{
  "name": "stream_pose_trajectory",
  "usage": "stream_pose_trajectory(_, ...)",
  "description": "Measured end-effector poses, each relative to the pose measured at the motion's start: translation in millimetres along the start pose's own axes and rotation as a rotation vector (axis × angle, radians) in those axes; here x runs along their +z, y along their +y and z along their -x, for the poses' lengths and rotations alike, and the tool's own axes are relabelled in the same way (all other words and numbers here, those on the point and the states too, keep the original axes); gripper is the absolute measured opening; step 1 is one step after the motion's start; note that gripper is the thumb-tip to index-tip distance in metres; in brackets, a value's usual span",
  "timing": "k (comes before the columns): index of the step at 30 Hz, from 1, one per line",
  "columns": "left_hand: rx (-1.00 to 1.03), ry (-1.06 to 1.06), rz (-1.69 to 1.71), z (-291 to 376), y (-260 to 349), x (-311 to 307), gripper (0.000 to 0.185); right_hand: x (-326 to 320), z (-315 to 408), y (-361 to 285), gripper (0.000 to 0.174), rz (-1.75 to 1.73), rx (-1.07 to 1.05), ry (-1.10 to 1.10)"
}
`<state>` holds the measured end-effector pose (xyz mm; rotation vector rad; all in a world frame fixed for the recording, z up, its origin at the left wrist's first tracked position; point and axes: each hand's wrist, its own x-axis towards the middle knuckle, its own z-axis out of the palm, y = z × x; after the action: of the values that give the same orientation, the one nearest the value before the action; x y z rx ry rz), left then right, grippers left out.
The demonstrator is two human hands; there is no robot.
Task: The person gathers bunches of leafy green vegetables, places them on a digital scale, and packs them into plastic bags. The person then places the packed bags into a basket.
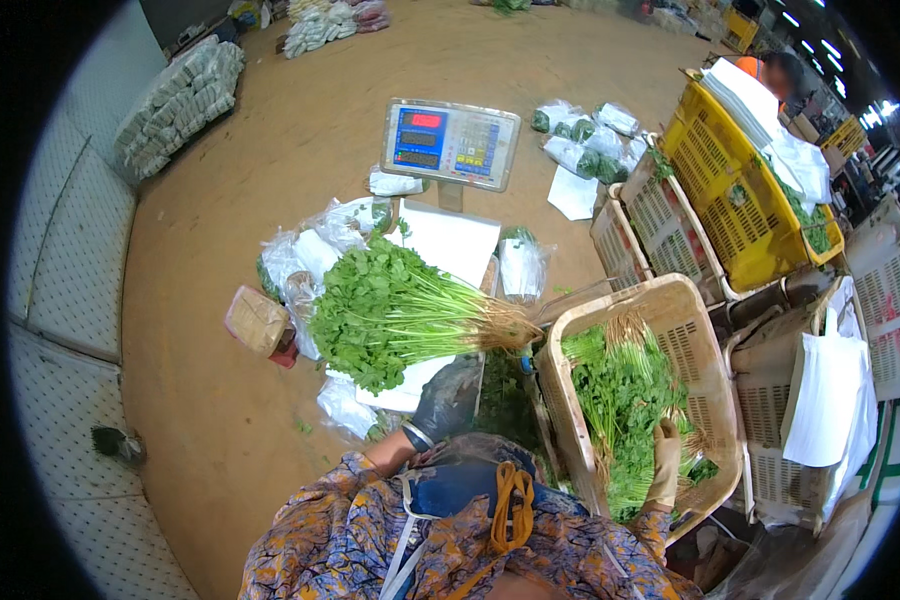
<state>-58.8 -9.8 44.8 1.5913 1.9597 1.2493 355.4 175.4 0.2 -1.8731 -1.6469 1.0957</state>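
Observation:
A large bunch of leafy green herbs with roots lies on white paper sheets over the scale's platform, roots towards the right. My left hand, in a dark glove, rests at the near edge of the paper, just below the bunch; its fingers are partly hidden. My right hand, in a tan glove, reaches into a beige plastic crate and touches the rooted greens inside; whether it grips any cannot be told. The scale's display panel stands beyond the paper, lit red.
Plastic-wrapped bundles lie left of the scale, with more on the floor beyond. A yellow crate is stacked at the right, and white bags hang over another crate. A person in orange is behind the yellow crate.

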Motion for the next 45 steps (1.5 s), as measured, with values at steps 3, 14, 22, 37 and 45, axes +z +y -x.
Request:
stream_pose_trajectory(3,-0.003,-0.048,0.011,0.8,13.8,15.6,0.033,-29.0,10.1,23.2,0.045,0.154,0.070,0.019)
stream_pose_trajectory(14,-0.175,-0.276,-0.077,52.7,-55.6,28.1,0.028,64.8,34.2,-76.2,0.031,-0.177,-0.241,-0.206)
stream_pose_trajectory(22,-1.090,-0.238,0.639,168.6,-223.7,-8.1,0.025,297.4,80.7,-145.2,0.058,-0.194,0.324,-1.469)
stream_pose_trajectory(37,-0.683,-0.437,0.358,134.7,-128.2,-22.7,0.030,350.3,132.3,-135.4,0.049,-0.594,0.611,-1.287)
stream_pose_trajectory(45,-0.636,-0.483,0.278,195.8,-197.3,19.8,0.041,322.5,138.6,-143.7,0.065,-0.781,0.680,-1.052)
